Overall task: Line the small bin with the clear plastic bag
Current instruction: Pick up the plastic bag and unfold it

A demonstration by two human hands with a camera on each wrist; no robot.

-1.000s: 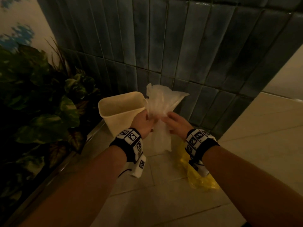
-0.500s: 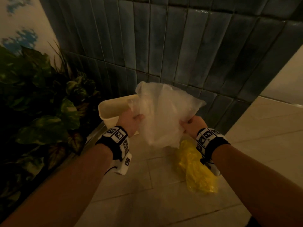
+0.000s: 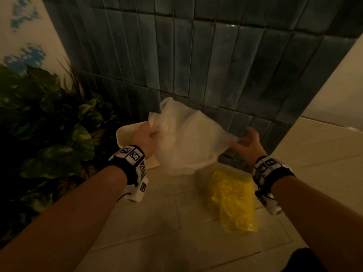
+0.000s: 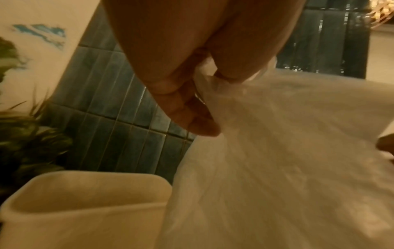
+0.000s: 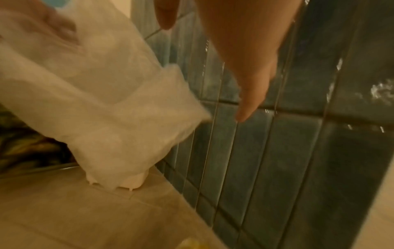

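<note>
Head view: I hold the clear plastic bag [image 3: 184, 142] in the air, stretched between both hands, just beside and partly in front of the small bin [image 3: 127, 134]. My left hand [image 3: 144, 138] pinches one edge of the bag's mouth with curled fingers; the left wrist view confirms the grip. My right hand [image 3: 247, 144] is at the opposite edge, fingers spread and loosely bent; the right wrist view shows them straight and apart from the film, so I cannot tell whether it has any hold. The bin stands on the floor [image 3: 157, 222] against the tiled wall [image 3: 216, 65], its opening up, to the left of and below the bag; the left hand is nearer it. I judge that the bag must travel left and down. A plant [image 3: 49, 124] crowds the bin's left; a yellow bag [image 3: 233, 201] lies to the right.
</note>
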